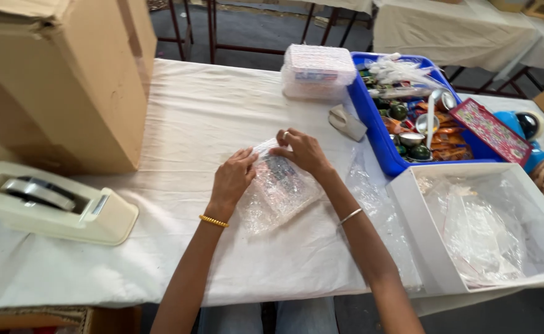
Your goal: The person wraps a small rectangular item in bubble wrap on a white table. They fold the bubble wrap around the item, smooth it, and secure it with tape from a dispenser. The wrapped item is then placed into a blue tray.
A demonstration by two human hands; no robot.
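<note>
Right now I see a bubble-wrapped packet lying flat on the white cloth of the desk, near the middle of the desk's front half, with something dark and patterned showing through the wrap. My left hand rests on the packet's left edge, fingers curled down onto the plastic and pressing it rather than closing around it. My right hand sits on the packet's upper end, fingertips bent over the top edge and pinching the wrap there. So the packet lies between and under both hands, its lower part stretching back toward me, free of either hand.

Just right of the packet a loose clear plastic sheet lies on the cloth. Beyond it, at the desk's right edge, stands an open white box lined with more clear plastic. Behind that box is a blue tray full of small colourful items, a metal ladle among them. A small grey object lies just beside the tray's left wall, and a clear lidded container stands further back. To my left, well apart from the hands, a cream tape dispenser sits near the front, with a large cardboard box behind it.
</note>
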